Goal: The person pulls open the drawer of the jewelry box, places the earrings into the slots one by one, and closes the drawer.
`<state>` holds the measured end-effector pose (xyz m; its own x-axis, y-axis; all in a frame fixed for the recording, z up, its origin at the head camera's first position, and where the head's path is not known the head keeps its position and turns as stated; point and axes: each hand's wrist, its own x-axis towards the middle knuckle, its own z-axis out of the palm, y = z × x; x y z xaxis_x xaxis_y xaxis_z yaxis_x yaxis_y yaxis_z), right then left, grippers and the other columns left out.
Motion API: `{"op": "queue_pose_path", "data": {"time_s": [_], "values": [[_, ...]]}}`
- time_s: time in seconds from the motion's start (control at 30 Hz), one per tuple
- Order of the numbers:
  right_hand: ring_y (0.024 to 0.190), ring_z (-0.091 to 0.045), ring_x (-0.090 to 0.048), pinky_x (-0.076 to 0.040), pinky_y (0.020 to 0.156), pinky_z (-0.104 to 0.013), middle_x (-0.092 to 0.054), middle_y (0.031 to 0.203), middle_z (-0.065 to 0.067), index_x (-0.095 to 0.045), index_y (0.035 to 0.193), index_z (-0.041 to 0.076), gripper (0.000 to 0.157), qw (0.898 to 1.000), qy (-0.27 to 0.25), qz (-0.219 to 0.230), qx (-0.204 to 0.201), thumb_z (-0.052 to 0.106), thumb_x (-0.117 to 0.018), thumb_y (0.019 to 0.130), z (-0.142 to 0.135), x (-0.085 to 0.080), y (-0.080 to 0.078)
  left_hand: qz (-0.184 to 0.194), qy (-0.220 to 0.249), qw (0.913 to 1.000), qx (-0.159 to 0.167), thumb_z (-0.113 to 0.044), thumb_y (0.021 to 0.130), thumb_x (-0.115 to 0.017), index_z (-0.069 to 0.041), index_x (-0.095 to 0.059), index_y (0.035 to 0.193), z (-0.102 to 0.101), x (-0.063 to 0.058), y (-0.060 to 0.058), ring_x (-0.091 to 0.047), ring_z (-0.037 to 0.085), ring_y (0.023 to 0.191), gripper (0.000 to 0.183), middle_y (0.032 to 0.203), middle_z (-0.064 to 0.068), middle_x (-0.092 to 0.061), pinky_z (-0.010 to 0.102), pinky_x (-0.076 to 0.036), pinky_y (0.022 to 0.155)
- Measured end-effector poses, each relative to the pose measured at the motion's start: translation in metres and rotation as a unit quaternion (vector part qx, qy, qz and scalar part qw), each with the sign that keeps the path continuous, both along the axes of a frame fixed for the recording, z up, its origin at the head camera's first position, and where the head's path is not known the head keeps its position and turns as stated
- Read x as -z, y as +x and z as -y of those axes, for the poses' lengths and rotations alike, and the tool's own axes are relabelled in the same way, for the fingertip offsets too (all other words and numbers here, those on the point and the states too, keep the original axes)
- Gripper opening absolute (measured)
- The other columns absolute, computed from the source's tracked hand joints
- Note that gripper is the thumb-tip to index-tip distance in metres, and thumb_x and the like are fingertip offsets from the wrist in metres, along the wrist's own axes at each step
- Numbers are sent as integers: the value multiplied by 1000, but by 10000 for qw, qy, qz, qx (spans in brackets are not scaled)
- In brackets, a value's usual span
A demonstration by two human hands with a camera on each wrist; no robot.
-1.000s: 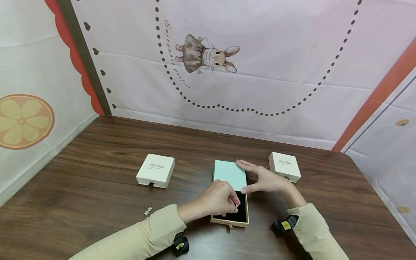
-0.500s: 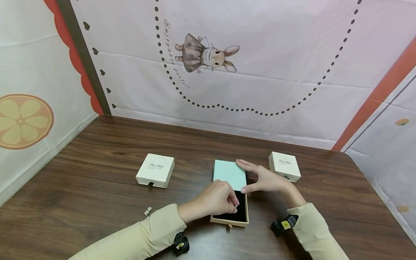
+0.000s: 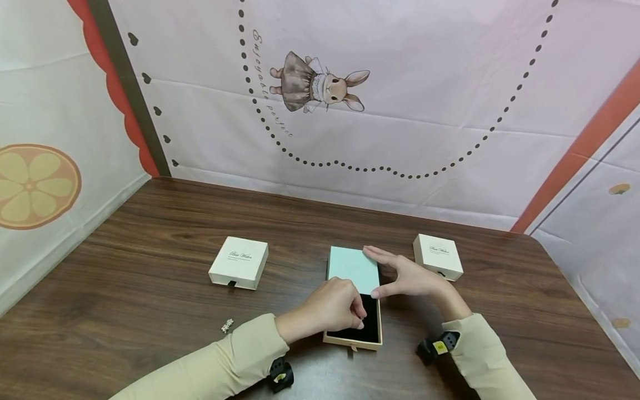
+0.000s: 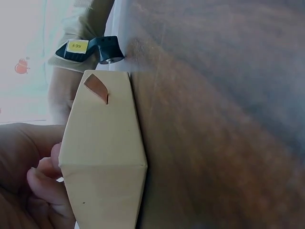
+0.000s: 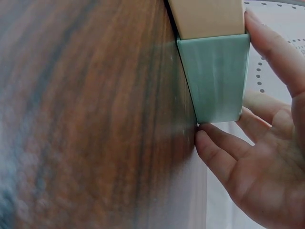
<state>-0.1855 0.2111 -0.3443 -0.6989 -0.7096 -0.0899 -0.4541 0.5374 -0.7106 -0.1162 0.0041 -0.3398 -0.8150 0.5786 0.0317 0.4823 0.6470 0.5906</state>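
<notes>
Head view: we take the left hand (image 3: 330, 307) first. Its fingers are curled down into the tray (image 3: 353, 343); thumb and forefinger meet and appear to pinch a small piece (image 3: 362, 318), mostly hidden and too small to identify. Under the fingertips lies the tray's black lining (image 3: 371, 335). The left wrist view shows the tray's pull tab (image 4: 96, 87) on its end wall.

Just beyond the left hand is the turquoise sleeve (image 3: 351, 261), with the tray drawn partly out of it. The right hand (image 3: 406, 276) spreads loosely beside the sleeve, thumb and fingertips touching its edge; we judge that it steadies the sleeve.

We take the step in hand to be seating the piece in the lining. The next move calls for a straight, light press, then a clean release.

Left of the left hand, by the forearm, lies a jewellery cluster (image 3: 227, 325). Farther off, we note one white box (image 3: 240, 261) ahead and left of the left hand, and another (image 3: 440, 255) beyond the right hand.
</notes>
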Motion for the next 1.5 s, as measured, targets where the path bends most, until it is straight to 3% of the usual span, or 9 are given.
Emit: {"op": "queue_pose_path", "data": {"time_s": [0.23,0.6,0.93,1.27,1.5], "values": [[134,-31,-25,-34,101,-47,-14,152,-11,-22,144,8,87,9998,-38,154,101,31,-72,76,-1,-2,2,-155,-197,9996,-110,-17,67,-79,-19,-70,62,-2,-2,2,-48,-5,52,11,56,-14,-62,13,-40,53],[135,-34,-23,-33,101,-50,-14,151,-15,-22,144,6,87,9999,-63,104,71,30,-71,76,-1,0,0,-178,-134,9997,-41,-14,66,-78,-16,-72,67,0,-3,3,-49,-6,52,7,58,-13,-63,12,-40,54],[135,-36,-20,-32,101,-51,-13,151,-17,-21,144,5,86,9998,-128,162,12,27,-71,77,-1,1,-1,-167,355,9990,219,-12,68,-76,-9,-74,80,14,-9,9,-52,-9,56,13,66,-7,-68,8,-41,55],[133,-35,-27,-34,100,-49,-14,151,-15,-22,144,7,87,9999,56,41,76,31,-71,76,0,-1,0,193,950,9953,61,-10,69,-75,-7,-73,84,39,-11,15,-54,-7,56,15,68,-4,-68,11,-44,55],[134,-35,-23,-32,101,-50,-14,151,-16,-21,144,7,89,9999,5,106,105,31,-72,75,1,-2,1,527,1309,9899,123,-5,68,-75,-2,-72,87,49,-8,21,-58,-2,63,20,80,6,-70,11,-47,59]]}}
